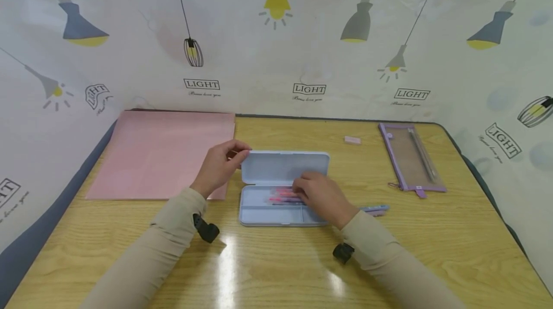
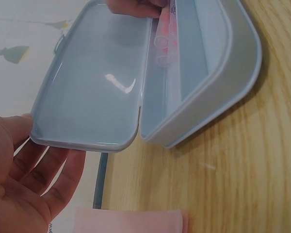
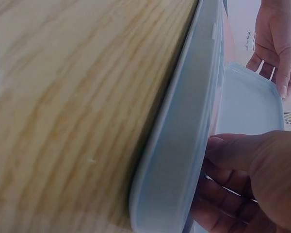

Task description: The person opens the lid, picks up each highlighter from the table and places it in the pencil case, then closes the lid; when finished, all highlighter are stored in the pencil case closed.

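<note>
A light blue pencil case (image 1: 255,197) lies opened on the table, its lid (image 1: 276,167) raised at the back. My left hand (image 1: 219,164) holds the lid's left corner between thumb and fingers, as the left wrist view also shows. Inside the long rear compartment lie several pink-toned pens (image 1: 282,195) with clear caps (image 2: 161,41). My right hand (image 1: 324,197) reaches into the case from the right, with curled fingers pinching the pens' right ends. In the right wrist view the case's front wall (image 3: 177,141) hides its fingertips in part.
A pink folder (image 1: 168,155) lies at the left. One blue pen and one purple pen (image 1: 376,212) lie right of the case, partly behind the right wrist. Farther back are a pink eraser (image 1: 352,140) and a purple-edged mesh pouch (image 1: 403,160) with a grey pen-like stick in it.
</note>
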Available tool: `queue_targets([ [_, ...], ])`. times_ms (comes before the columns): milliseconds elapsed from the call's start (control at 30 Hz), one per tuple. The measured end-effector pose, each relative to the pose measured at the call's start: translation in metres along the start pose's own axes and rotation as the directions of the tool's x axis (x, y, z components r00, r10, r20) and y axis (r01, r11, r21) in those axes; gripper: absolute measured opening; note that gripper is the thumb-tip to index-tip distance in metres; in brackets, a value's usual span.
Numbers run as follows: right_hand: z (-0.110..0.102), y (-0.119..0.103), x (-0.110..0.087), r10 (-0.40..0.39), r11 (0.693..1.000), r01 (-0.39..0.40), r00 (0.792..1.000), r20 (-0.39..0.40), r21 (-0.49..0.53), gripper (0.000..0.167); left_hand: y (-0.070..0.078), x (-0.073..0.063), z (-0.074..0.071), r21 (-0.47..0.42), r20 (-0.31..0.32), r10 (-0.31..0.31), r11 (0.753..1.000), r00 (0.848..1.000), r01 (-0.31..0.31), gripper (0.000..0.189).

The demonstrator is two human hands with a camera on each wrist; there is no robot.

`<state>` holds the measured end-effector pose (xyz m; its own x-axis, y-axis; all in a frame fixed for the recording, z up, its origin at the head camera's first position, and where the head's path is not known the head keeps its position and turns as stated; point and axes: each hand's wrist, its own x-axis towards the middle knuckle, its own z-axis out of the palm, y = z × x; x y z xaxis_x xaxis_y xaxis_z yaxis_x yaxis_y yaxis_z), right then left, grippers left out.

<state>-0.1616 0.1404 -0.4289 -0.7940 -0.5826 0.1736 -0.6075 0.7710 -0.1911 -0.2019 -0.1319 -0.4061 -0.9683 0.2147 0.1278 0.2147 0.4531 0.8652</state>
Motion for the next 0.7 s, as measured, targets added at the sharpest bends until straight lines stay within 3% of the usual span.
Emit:
queue_targets([
  [367, -0.011, 0.001, -0.004, 0.077, 0.993, -0.080, 0.996, 0.038, 0.081, 0.006, 0.001, 0.000, 0.000, 0.002, 0.000, -0.005, 1.000, 1.000, 0.005, 0.020],
  [700, -0.045, 0.017, -0.021, 0.142, 0.983, -0.144, 0.990, 0.022, 0.113, 0.008, 0.002, 0.000, -0.001, 0.002, 0.003, -0.007, 1.000, 1.000, 0.007, 0.020],
])
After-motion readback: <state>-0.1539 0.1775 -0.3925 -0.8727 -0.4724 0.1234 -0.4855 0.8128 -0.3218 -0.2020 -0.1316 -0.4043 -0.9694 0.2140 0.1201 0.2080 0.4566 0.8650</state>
